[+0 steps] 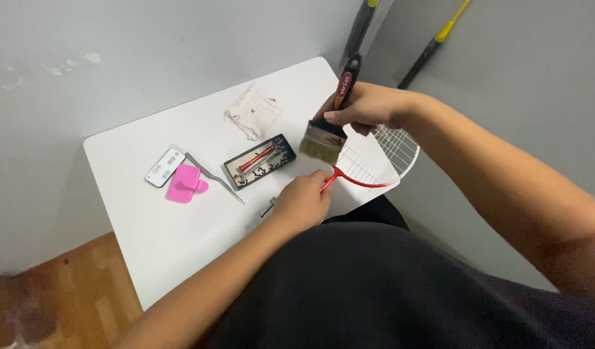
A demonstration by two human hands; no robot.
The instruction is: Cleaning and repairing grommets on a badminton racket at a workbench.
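The right hand is closed around the red handle of a paintbrush, whose bristles point down just above the strings of a racket with a red frame. The left hand pinches the racket's frame at its 9 o'clock edge, holding it on the white table. At 9 o'clock from the brush lies an open tool case; further that way lie tweezers, a pink clip and a small white remote. A cloth sits at 11 o'clock.

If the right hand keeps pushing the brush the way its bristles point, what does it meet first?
Probably the small black tool tray, just beyond the paintbrush bristles held by the right hand; depth is unclear, so the white table may come first.
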